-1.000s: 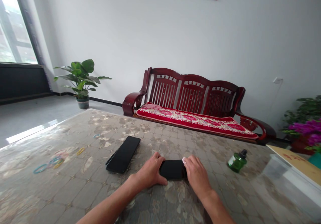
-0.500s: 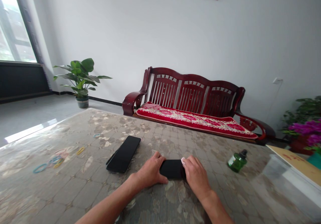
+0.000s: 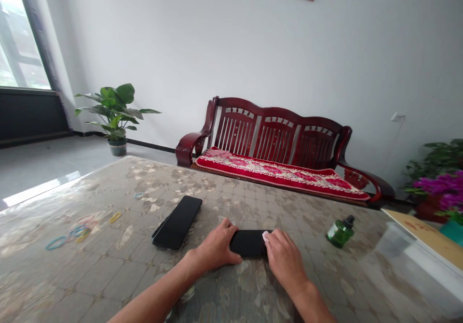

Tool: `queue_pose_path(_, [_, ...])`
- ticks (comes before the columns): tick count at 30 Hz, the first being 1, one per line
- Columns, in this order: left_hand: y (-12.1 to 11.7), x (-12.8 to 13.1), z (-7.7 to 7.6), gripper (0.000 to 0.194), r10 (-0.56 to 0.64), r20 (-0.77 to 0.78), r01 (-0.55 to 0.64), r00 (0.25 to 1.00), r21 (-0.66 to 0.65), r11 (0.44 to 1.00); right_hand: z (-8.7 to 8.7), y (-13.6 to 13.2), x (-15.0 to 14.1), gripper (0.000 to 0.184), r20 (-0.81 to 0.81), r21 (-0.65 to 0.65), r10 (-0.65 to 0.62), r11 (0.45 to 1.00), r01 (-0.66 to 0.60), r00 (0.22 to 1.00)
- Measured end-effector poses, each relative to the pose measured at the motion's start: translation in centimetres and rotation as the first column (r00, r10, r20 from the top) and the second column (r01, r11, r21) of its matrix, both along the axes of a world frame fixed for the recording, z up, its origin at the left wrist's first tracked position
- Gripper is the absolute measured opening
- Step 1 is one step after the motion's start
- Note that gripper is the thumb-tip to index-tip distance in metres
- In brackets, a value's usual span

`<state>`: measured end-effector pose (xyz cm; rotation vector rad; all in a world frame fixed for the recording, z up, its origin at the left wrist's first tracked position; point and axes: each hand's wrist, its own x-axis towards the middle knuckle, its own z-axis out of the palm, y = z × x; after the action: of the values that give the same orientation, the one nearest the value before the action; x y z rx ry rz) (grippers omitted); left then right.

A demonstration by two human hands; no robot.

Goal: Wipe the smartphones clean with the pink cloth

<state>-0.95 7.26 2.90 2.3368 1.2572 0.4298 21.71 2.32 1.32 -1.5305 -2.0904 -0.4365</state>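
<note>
A black phone (image 3: 247,244) lies sideways on the patterned tablecloth (image 3: 119,274), its dark screen facing up. My left hand (image 3: 220,245) grips its left end, thumb along the near edge and fingers at the far edge. Over the right end, my right hand (image 3: 285,253) pinches a small white piece of tissue or cloth (image 3: 265,236) against the screen; most of that piece is hidden by the fingers. To the left rests a larger black tablet-like device (image 3: 179,222), with a thin dark stylus-like strip along its left side.
Several coloured rubber bands (image 3: 72,236) lie on the left of the table. On the right stand a green bottle (image 3: 340,232) with a black top and a clear plastic box (image 3: 405,255) with a tan board on it. A wooden bench (image 3: 278,139) is beyond the table.
My right hand shifted slightly left over the screen, then back right, with the white piece in its fingers. My left hand has kept its hold on the phone.
</note>
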Motion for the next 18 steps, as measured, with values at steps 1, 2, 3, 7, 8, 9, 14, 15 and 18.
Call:
queue_pose_path(1, [0.0, 0.0, 0.1, 0.059, 0.003, -0.005, -0.003, 1.0, -0.003, 1.0, -0.1, 0.0, 0.3, 0.024, -0.009, 0.018, -0.011, 1.0, 0.011, 1.0])
queue_pose_path(2, [0.0, 0.0, 0.1, 0.059, 0.007, -0.009, -0.007, 1.0, -0.006, 1.0, -0.2, 0.0, 0.4, 0.024, -0.017, 0.031, -0.012, 0.999, 0.012, 1.0])
queue_pose_path(3, [0.0, 0.0, 0.1, 0.059, 0.011, -0.013, -0.012, 1.0, -0.007, 1.0, -0.3, -0.1, 0.2, 0.023, -0.023, 0.037, -0.004, 0.999, 0.005, 1.0])
queue_pose_path(7, [-0.1, 0.1, 0.1, 0.059, 0.014, -0.012, -0.014, 1.0, 0.003, 1.0, 0.1, -1.0, -2.1, 0.019, -0.008, -0.026, 0.107, 0.994, -0.107, 0.994])
queue_pose_path(8, [-0.1, 0.1, 0.1, 0.058, 0.014, -0.01, -0.014, 1.0, 0.006, 1.0, 0.3, -1.2, -2.7, 0.019, -0.002, -0.051, 0.133, 0.99, -0.133, 0.991])
queue_pose_path(9, [-0.1, 0.1, 0.1, 0.058, 0.015, -0.009, -0.015, 1.0, 0.007, 1.0, 0.4, -1.4, -3.1, 0.019, 0.005, -0.072, 0.149, 0.986, -0.149, 0.989])
queue_pose_path(14, [-0.2, 0.0, 0.2, 0.058, 0.019, -0.013, -0.019, 1.0, 0.006, 1.0, 0.7, -1.2, -1.7, 0.022, 0.034, -0.053, 0.061, 0.997, -0.059, 0.998])
queue_pose_path(15, [-0.2, 0.0, 0.2, 0.058, 0.019, -0.014, -0.019, 1.0, 0.005, 1.0, 0.6, -1.1, -1.0, 0.021, 0.035, -0.037, 0.031, 0.999, -0.03, 0.999])
queue_pose_path(18, [-0.1, 0.0, 0.2, 0.058, 0.009, -0.011, -0.009, 1.0, -0.001, 1.0, 0.2, -0.8, 0.3, 0.019, 0.026, 0.003, -0.014, 1.0, 0.014, 1.0])
